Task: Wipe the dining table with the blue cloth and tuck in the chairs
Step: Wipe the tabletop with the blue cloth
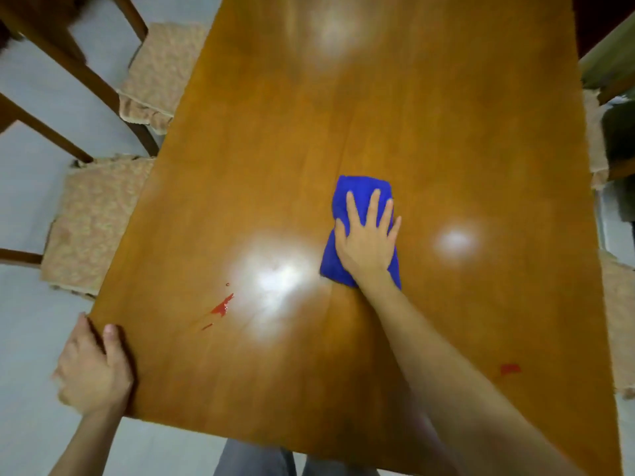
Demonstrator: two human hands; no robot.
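Right hand [369,238] lies flat with fingers straight and spread, pressing down on the blue cloth [359,187], which sits folded on the wooden surface [378,115] a little right of its middle. Left hand [96,365] grips the near left corner of the surface, thumb on top and fingers curled over the edge. A red smear [222,305] lies left of the cloth, beside a bright patch of glare, well apart from it; a smaller red spot [509,368] sits near the right edge. Two chairs [92,225] with beige cushioned seats stand along the left side, their seats partly under the edge; more cushions show at the right
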